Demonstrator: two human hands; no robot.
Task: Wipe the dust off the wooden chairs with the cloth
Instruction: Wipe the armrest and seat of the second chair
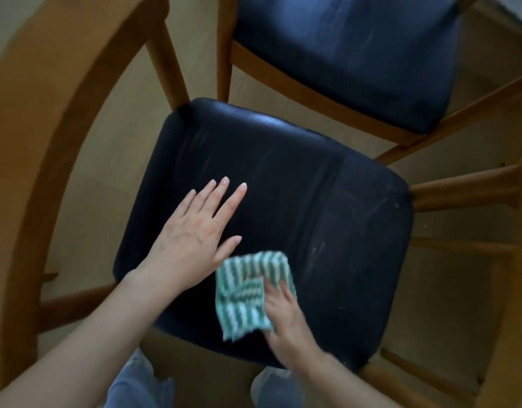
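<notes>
The risk I see is this: my right hand (283,316) grasps the cloth (248,290) only at its right edge, with fingers bent over it. The loose left part can fold under and only push the dust across the chair seat (327,216). My left hand (195,234) lies flat and released on the left half of the seat, holding nothing, and it may leave marks there. The cloth lies on the front part of the seat, mostly left of my right fingers.

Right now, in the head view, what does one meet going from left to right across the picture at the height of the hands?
Curved wooden rail → left hand → striped cloth, gripped by the right hand → wooden bars.
</notes>
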